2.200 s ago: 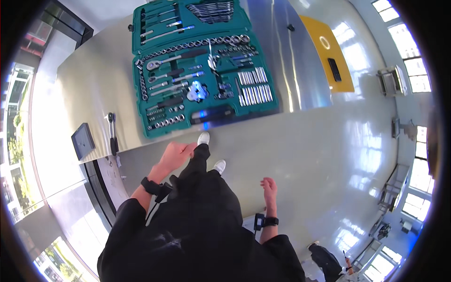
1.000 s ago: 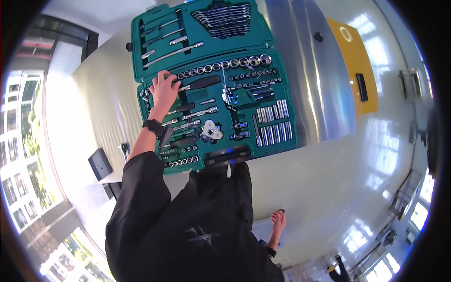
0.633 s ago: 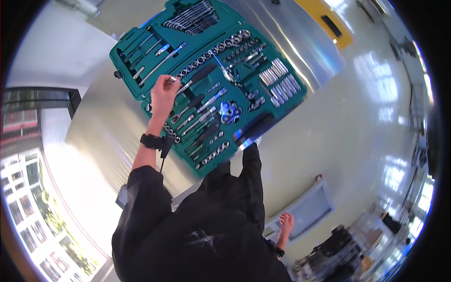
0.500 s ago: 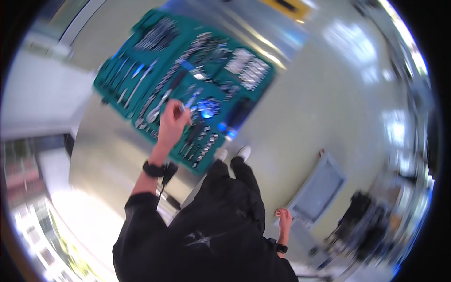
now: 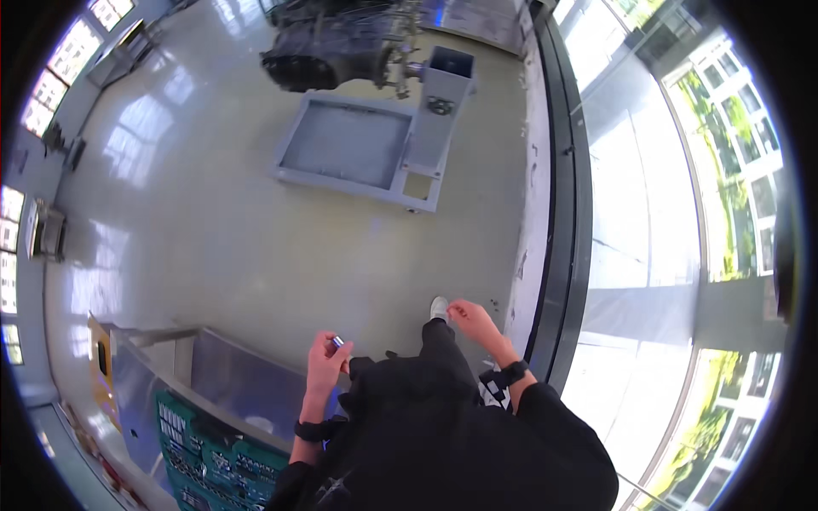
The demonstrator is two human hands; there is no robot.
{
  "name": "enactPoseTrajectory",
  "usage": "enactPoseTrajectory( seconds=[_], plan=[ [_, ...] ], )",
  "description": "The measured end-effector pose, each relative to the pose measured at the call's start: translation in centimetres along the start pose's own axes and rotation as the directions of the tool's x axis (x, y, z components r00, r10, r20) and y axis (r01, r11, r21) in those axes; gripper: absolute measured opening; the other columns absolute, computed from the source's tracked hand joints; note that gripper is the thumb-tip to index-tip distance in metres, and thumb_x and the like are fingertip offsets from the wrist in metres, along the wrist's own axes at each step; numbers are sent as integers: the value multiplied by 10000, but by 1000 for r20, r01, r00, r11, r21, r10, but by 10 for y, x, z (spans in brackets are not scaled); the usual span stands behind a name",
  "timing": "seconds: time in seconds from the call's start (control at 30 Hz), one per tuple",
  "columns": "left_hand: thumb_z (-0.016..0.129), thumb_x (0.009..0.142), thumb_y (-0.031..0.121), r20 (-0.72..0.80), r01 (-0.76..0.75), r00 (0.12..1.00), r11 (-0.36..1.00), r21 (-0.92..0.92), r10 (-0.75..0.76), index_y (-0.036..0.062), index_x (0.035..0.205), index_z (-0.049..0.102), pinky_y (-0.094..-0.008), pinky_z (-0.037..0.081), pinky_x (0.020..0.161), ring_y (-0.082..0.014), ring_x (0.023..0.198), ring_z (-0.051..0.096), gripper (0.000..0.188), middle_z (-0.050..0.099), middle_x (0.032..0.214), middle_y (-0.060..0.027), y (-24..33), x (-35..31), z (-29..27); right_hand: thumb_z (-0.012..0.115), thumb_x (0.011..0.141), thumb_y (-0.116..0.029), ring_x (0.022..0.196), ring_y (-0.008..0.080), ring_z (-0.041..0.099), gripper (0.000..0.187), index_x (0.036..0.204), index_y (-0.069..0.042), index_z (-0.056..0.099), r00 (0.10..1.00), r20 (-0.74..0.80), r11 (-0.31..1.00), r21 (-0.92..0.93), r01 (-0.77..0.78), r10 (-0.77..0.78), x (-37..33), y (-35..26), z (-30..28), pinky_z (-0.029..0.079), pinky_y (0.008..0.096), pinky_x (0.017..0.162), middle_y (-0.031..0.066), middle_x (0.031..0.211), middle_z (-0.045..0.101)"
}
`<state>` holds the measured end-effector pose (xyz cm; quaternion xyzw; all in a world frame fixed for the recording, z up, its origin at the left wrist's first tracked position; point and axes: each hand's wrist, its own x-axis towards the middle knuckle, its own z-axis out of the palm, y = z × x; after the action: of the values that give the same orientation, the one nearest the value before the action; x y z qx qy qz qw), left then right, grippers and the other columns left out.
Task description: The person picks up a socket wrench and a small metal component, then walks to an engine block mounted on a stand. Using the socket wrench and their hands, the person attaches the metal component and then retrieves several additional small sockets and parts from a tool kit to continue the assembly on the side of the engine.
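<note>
Between the curled fingers of my left hand point(image 5: 322, 364) sits a short silver socket point(image 5: 338, 341), its shiny end poking out. My left arm is bent in front of my body, to the right of the green tool case point(image 5: 198, 456). That case lies on the metal workbench at lower left, with rows of sockets and bits in it. My right hand point(image 5: 474, 322) hangs in front of me near my white shoe point(image 5: 439, 307). Its fingers are curled closed, and whatever they might hold is too small or hidden.
Ahead stands a grey wheeled stand with a shallow tray point(image 5: 345, 143) and a square post point(image 5: 439, 115). A dark engine or gearbox point(image 5: 328, 51) is mounted on it. A wall ledge with tall windows point(image 5: 639, 187) runs along the right. The metal workbench point(image 5: 247, 366) is at lower left.
I have turned to the right, away from the tool case, which now lies at lower left. My left hand has left the case with the socket. The stand is now straight ahead.
</note>
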<state>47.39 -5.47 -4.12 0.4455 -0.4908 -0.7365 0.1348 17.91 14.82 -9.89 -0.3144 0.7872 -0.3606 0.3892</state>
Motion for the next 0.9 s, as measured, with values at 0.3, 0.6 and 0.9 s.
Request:
enactPoseTrajectory(
  seconds=[0.3, 0.6, 0.9],
  plan=[
    [502, 1027, 126, 526, 58, 847, 997, 53, -77, 58, 1132, 500, -328, 504, 784, -190, 847, 639, 125, 652, 952, -112, 90, 118, 257, 618, 967, -190, 887, 207, 671, 226, 1082, 4, 639, 975, -211, 912, 383, 148, -70, -4, 22, -159, 524, 347, 802, 118, 957, 701],
    [606, 963, 22, 501, -48, 866, 996, 74, 4, 15, 1106, 616, -307, 519, 837, -152, 918, 643, 144, 687, 1018, -71, 118, 212, 367, 699, 930, -181, 841, 128, 632, 291, 1147, -2, 626, 959, -104, 761, 588, 273, -264, 118, -9, -251, 498, 290, 775, 49, 941, 677],
    [642, 906, -72, 425, -305, 867, 951, 43, 259, 14, 1208, 543, -327, 552, 857, -181, 956, 658, 329, 651, 1115, -118, 195, 334, 467, 619, 986, -158, 1011, 153, 624, 265, 1188, 13, 607, 961, 19, 450, 886, 112, -276, 249, 3, -373, 508, 307, 895, 64, 1080, 633]
  ],
)
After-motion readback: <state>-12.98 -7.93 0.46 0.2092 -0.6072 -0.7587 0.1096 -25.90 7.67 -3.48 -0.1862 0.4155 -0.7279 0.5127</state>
